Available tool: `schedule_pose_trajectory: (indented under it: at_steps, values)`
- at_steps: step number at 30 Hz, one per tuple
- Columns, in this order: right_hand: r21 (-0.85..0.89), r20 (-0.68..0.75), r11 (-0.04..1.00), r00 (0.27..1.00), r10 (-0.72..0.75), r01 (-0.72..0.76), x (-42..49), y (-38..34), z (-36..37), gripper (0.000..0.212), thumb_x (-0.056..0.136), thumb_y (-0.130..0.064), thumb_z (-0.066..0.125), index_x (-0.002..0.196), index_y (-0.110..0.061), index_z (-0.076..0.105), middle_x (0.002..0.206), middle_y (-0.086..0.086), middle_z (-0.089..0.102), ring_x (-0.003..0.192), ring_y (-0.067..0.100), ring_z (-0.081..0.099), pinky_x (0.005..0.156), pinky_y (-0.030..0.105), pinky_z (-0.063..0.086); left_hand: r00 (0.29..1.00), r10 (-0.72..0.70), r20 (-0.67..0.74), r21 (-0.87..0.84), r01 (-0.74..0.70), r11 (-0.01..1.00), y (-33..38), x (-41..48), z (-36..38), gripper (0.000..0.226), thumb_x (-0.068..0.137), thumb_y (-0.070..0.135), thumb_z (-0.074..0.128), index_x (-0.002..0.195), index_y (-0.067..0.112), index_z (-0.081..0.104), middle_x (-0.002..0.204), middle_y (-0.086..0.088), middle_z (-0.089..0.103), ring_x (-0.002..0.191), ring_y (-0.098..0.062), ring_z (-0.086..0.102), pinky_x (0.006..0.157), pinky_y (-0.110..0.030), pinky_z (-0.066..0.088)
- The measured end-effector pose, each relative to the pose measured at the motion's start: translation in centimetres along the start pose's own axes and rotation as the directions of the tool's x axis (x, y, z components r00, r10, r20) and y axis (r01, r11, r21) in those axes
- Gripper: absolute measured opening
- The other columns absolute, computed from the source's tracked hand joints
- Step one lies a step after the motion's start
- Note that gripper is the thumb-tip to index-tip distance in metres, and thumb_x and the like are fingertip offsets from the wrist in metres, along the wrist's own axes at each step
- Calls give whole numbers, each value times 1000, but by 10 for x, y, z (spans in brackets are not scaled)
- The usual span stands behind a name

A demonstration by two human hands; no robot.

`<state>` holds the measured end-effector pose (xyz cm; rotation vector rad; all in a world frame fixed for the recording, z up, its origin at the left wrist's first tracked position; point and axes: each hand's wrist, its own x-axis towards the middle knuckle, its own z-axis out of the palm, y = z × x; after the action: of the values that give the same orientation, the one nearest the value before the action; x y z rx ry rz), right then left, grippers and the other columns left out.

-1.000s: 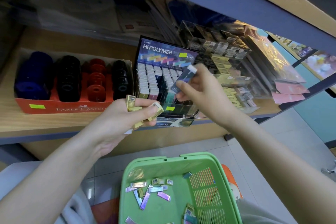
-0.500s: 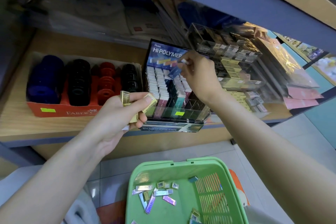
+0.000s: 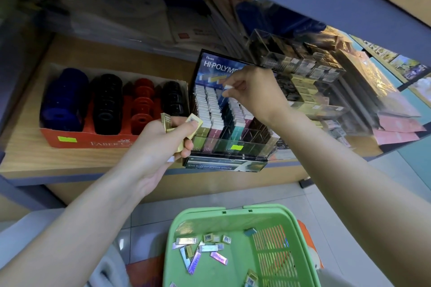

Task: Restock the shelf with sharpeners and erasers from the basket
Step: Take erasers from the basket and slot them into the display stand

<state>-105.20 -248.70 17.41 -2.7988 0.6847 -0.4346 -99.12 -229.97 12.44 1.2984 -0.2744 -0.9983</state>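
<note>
At the bottom of the frame, right of centre, a green plastic basket (image 3: pixel 233 214) sits low in front of the person, and a scatter of small wrapped erasers (image 3: pixel 200 248) lies loose on its floor, some in silver sleeves, some in gold, and some in pinkish foil. Above it, in the middle of the frame, the left hand (image 3: pixel 158 147) has its fingers and thumb curled round a small bunch of gold-sleeved erasers (image 3: pixel 190 122), held just in front of the shelf (image 3: pixel 23 158) edge. On the shelf behind that hand stands a Pentel Hi-Polymer display case (image 3: pixel 233 147), its tiered slots packed with rows of sleeved erasers on the left side and partly bare toward the right. The right hand (image 3: pixel 254 93) reaches over the back rows and pinches a single white-ended eraser (image 3: pixel 227 87) between thumb and forefinger, just above the slots. At the left, a red Faber-Castell carton (image 3: pixel 70 140) holds rows of round sharpeners (image 3: pixel 107 105) in blue, black and red. At the upper right, a clear compartmented organiser (image 3: pixel 303 70) holds more small boxed stock, too blurred to name.
</note>
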Motion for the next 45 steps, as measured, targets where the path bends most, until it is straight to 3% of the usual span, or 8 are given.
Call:
schedule_pose_trajectory:
  at_steps: [7,10,17,24,27,39,42,45]
  values:
    - [-16,161,999,986,40,-38,9,-3,-14,19,85,-6,68,103,-3,71,114,7,68,107,14,62,91,19,44,1000,-3,23,-8,3,1000,0,-3,2,8,92,15,60,96,9,64,59,2,52,47,-5,47,46,-14,43]
    - [-56,205,998,978,41,-30,14,-6,-14,13,85,-7,68,98,-5,71,108,6,70,91,5,60,82,19,45,1000,-2,19,-1,2,1000,0,-4,2,10,92,15,61,98,9,64,59,2,52,47,-5,47,46,-13,43]
    - [-44,229,997,971,66,-57,14,-6,-28,14,82,-11,72,96,-8,71,84,-5,61,77,5,57,59,-4,34,1000,3,12,-4,-3,1000,2,-4,1,9,91,15,61,98,10,64,58,2,52,48,-6,47,45,-14,42]
    - [-22,171,999,985,31,-28,8,-5,-7,15,76,-10,77,89,-10,69,84,2,64,81,12,60,81,27,51,1000,13,-1,-22,-13,1000,1,-2,3,9,92,10,59,98,12,64,59,2,54,53,-8,47,52,-17,44]
    - [-35,219,999,975,30,-23,4,-3,1,15,75,-10,78,82,-14,66,80,1,63,78,12,59,78,26,50,1000,21,-11,-17,-21,1000,0,-1,2,9,91,10,60,98,14,65,59,2,55,54,-8,47,56,-19,43]
    - [-288,86,955,995,-55,77,-17,-3,9,19,92,-13,56,106,-13,69,100,8,71,91,28,64,77,37,53,995,90,40,-11,-90,996,2,-2,3,18,85,16,66,102,11,66,60,3,52,50,-4,45,48,-12,41]
    - [-72,-33,997,999,-2,0,-31,-7,2,26,95,-14,52,119,-14,63,104,6,70,92,20,64,80,37,53,990,120,67,-4,-120,993,2,-3,6,19,85,16,65,104,12,66,58,4,52,50,-4,45,48,-13,41]
    - [315,31,949,999,25,-34,-56,-19,-12,23,96,-15,51,117,-16,62,101,-4,67,84,5,62,81,29,52,981,166,99,47,-171,984,1,-5,12,15,87,15,64,102,14,65,50,11,52,46,-2,43,46,-12,38]
